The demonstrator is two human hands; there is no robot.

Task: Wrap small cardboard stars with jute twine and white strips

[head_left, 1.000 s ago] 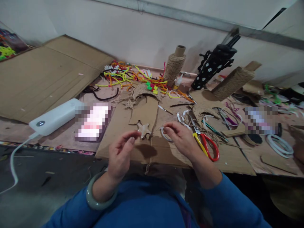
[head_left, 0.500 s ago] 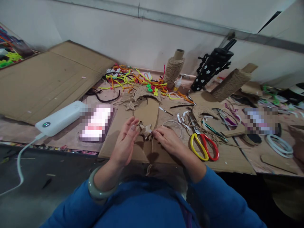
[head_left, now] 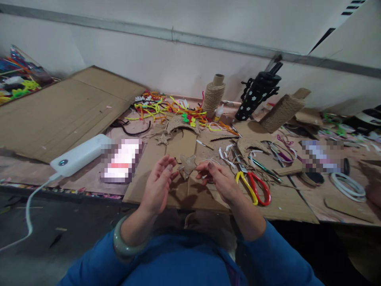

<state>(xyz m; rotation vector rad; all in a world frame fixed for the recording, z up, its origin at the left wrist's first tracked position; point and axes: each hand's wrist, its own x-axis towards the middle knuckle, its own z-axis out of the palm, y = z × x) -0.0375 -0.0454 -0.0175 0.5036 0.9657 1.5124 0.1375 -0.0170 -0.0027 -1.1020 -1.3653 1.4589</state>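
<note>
While both hands face each other above the near part of the desk [head_left: 85, 178], a large cardboard sheet [head_left: 68, 111] lies beyond the fingers, well to their left. Directly below the fingers spreads a smaller cardboard mat [head_left: 205, 198]. Past the right fingers, toward the wall, a black flowered holder [head_left: 257, 95] leans beside a tilted twine spool [head_left: 282, 112]; an upright twine spool [head_left: 213, 97] stands straight beyond them.

The left hand [head_left: 157, 182] has its fingers loosely bent and partly spread, gripping nothing that shows. The right hand [head_left: 220, 178] has its fingers curled toward the thumb; whether they pinch anything, I cannot tell.

Left of the left fingers lie a white power bank [head_left: 81, 153] and a blurred phone [head_left: 123, 161]. Just right of the right fingers are scissors [head_left: 242, 168] with red and yellow handles. One twine crescent [head_left: 173, 123] lies beyond the left fingers. Between both sets of fingertips is a pale star [head_left: 187, 165], near each; contact is unclear. A smaller twine star [head_left: 162, 138] lies just beyond the left fingers.
</note>
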